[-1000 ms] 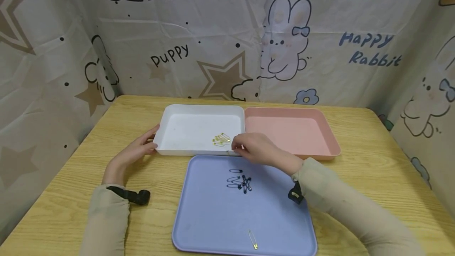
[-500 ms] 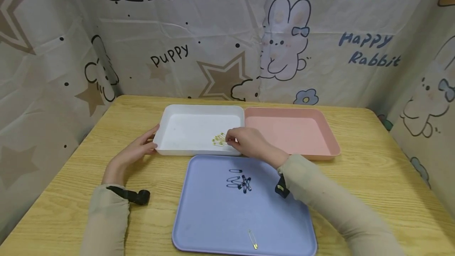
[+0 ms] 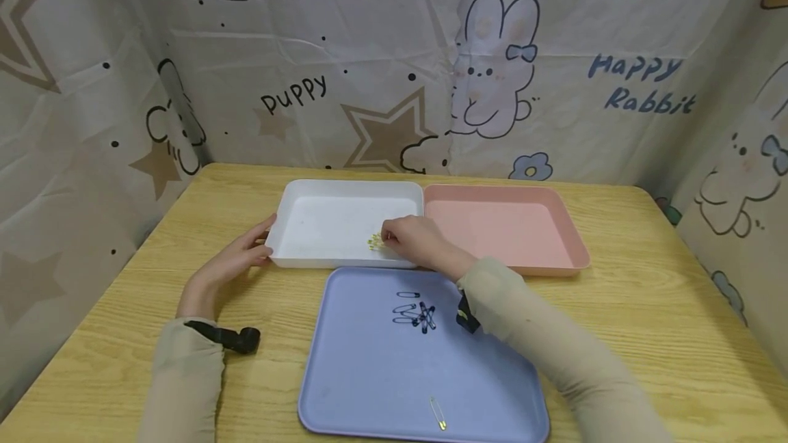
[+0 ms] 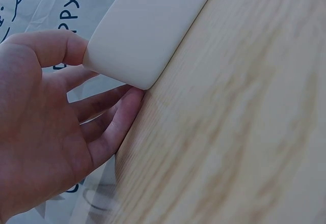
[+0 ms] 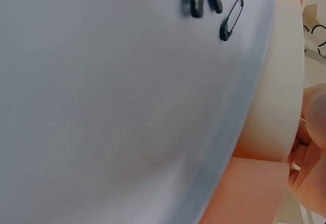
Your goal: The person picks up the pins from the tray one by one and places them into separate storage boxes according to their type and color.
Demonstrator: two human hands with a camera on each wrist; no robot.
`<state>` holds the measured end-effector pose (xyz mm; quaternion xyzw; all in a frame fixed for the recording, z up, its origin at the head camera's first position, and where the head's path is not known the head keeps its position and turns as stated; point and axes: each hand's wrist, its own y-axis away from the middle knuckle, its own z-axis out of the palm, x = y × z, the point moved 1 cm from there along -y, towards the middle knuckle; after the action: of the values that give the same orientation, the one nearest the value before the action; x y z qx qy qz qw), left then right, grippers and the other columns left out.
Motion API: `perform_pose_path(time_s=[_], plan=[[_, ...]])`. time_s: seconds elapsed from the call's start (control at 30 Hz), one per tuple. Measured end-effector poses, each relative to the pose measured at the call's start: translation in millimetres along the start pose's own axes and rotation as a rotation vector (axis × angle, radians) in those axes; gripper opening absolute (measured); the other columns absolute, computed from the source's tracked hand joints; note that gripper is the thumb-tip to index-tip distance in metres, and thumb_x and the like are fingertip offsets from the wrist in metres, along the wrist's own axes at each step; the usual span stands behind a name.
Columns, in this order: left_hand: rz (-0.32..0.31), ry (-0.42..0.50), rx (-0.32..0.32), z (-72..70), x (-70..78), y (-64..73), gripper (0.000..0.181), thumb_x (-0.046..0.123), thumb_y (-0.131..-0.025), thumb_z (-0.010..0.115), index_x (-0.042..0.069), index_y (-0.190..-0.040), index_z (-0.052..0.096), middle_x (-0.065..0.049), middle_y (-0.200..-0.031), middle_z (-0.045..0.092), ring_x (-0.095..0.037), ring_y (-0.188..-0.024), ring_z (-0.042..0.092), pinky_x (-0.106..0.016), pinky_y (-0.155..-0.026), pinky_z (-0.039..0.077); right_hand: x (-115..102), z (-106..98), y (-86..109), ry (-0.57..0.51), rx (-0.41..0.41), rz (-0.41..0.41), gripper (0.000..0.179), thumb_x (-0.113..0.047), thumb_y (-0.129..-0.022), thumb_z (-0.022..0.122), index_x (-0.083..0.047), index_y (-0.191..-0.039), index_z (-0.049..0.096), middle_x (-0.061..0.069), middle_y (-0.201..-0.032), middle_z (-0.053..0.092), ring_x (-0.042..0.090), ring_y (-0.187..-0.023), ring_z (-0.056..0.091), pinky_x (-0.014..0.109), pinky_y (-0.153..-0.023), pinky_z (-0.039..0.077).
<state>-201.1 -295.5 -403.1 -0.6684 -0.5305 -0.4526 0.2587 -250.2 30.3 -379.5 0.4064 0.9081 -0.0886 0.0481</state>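
My left hand [image 3: 237, 258] touches the left end of the white tray [image 3: 326, 221], its fingers fairly straight. In the left wrist view, the digits of the left hand [image 4: 61, 107] meet the corner of the white tray [image 4: 147, 25]. My right hand [image 3: 418, 241] is inside that tray at the front right, fingers curled down over small gold safety pins [image 3: 374, 241]. It covers part of the pile, and what lies between its fingertips is hidden. In the right wrist view the right hand [image 5: 311, 152] shows only at the edge.
A pink tray [image 3: 501, 224] adjoins the white one on its right. In front, a blue tray [image 3: 363, 368] carries several black safety pins [image 3: 415, 313] and one gold safety pin [image 3: 438, 413]. Patterned cloth [image 3: 382, 53] hangs behind the wooden table [image 3: 92, 354].
My right hand has moved left, from beside the gold pins near the white tray's front wall to over them. The left hand has stayed at the tray's end.
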Motion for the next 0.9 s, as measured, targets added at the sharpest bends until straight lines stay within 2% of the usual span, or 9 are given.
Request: perform_pose_path(time_s=[0.57,0.9], plan=[[-0.001,0.004,0.002,1.2,0.6,-1.0,0.065,0.01,-0.094,0.042,0.014,-0.147,0.004,-0.03,-0.14,0.022,-0.038,-0.117,0.038,-0.033,-0.088,0.043,-2,10,-12.6,0.02,-0.048,0.055,0.01,-0.02,-0.087,0.058,-0.016,-0.092,0.065,-0.002,-0.087,0.068,0.014,-0.075,0.061,0.031,-0.063,0.047],[-0.021,-0.008,0.008,1.2,1.1,-0.2,0.066,0.012,-0.094,0.042,0.016,-0.147,0.004,-0.029,-0.141,0.02,-0.039,-0.118,0.038,-0.044,-0.092,0.04,0,5,-6.8,-0.01,-0.046,0.054,0.009,-0.021,-0.087,0.059,-0.015,-0.09,0.065,-0.002,-0.083,0.067,0.012,-0.071,0.058,0.029,-0.064,0.046]])
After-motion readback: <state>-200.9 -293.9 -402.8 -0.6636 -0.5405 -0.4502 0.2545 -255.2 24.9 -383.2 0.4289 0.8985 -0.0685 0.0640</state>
